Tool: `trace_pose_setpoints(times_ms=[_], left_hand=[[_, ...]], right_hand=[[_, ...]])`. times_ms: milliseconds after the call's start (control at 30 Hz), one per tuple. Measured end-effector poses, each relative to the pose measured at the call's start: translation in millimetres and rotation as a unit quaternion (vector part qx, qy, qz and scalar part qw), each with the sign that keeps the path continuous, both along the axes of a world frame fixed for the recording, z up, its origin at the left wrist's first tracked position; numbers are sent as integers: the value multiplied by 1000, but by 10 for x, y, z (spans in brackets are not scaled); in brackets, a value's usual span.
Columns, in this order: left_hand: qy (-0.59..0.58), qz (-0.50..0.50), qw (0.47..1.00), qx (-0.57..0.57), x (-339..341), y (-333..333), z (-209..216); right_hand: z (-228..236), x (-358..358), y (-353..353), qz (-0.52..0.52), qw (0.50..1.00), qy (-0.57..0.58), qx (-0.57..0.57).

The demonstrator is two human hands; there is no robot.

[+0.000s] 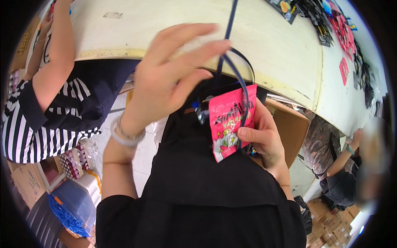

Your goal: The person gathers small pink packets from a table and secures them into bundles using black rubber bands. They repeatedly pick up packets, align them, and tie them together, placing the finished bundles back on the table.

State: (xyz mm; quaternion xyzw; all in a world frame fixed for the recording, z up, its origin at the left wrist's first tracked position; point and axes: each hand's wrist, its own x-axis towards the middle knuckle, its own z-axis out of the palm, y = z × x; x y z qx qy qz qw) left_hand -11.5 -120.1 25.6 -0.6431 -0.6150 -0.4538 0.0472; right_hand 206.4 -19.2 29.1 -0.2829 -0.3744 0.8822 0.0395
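My right hand (266, 138) grips a pink printed pouch (225, 118), its thumb on the front and its fingers behind. A narrow dark blue strap (231, 27) hangs from above, and a loop of it runs down across the pouch under my right hand's grip. Slightly blurred, my left hand (163, 78) is raised to the left of the strap with its fingers apart. Its forefinger tip overlaps the strap; whether they touch I cannot tell. Behind the pouch, at its left, a shiny dark packet (202, 113) shows in part.
A cream worktop (165, 16) spans the far side, with pink and black pouches (341, 27) at its right. An open cardboard box (291, 128) sits below the worktop. One person (45, 120) stands at left, another (341, 173) at right. Cartons and a blue bin (76, 202) stand lower left.
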Motion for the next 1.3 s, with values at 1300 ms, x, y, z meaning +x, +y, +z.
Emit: trace_pose_setpoints(times_ms=[1300], left_hand=[[1,-158,987,1,547,908,-247]], right_hand=[[574,910,400,-149,922,-121,336]])
